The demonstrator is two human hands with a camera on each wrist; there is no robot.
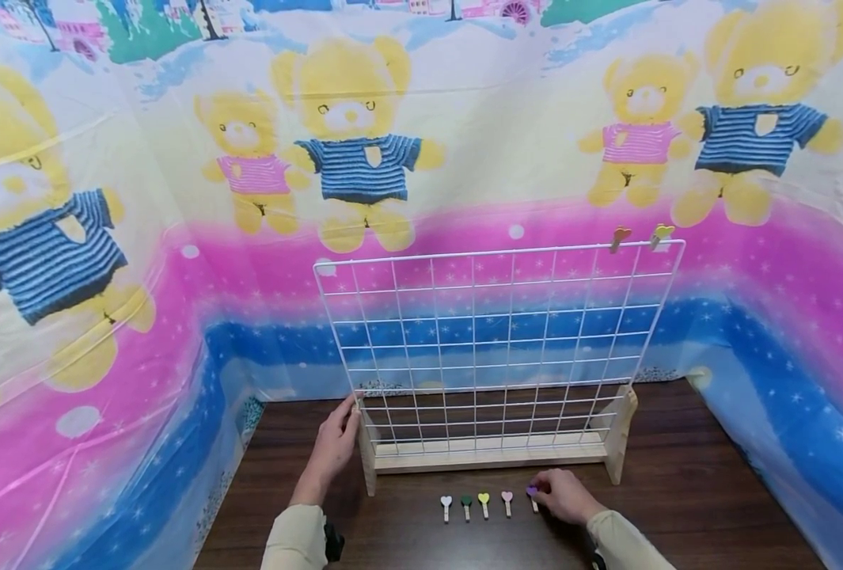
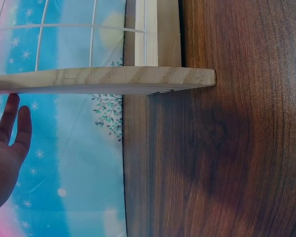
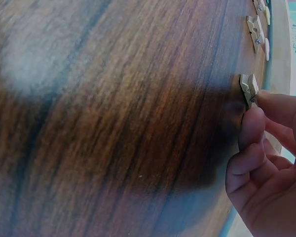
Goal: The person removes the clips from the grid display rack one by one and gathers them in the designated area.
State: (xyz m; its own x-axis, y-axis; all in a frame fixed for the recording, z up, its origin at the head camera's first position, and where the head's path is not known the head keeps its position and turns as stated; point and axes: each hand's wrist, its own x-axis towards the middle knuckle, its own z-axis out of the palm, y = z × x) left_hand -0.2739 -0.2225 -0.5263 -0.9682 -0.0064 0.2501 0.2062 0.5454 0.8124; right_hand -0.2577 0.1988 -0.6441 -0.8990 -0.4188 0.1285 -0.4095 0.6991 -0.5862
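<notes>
A white wire grid rack [image 1: 492,332] stands upright in a wooden base on the table. My left hand [image 1: 337,435] is at its left wooden side piece [image 2: 103,79]; the fingers [image 2: 23,129] reach up to it, fairly straight. My right hand [image 1: 567,496] pinches a small wooden clothespin with a purple heart [image 1: 532,492] between thumb and fingertips, low at the table in front of the rack. In the right wrist view the pin's wooden end [image 3: 247,88] sticks out past the fingertips. To its left, in a row, lie clothespins with pink [image 1: 507,499], yellow [image 1: 484,500], dark green [image 1: 466,503] and white [image 1: 446,502] hearts.
On the grid's top wire, at the right, sit an orange-brown clothespin [image 1: 619,237] and a yellow one [image 1: 662,235]. A cloth backdrop with printed bears [image 1: 364,158] surrounds the dark wood table [image 1: 685,507] at the back and sides.
</notes>
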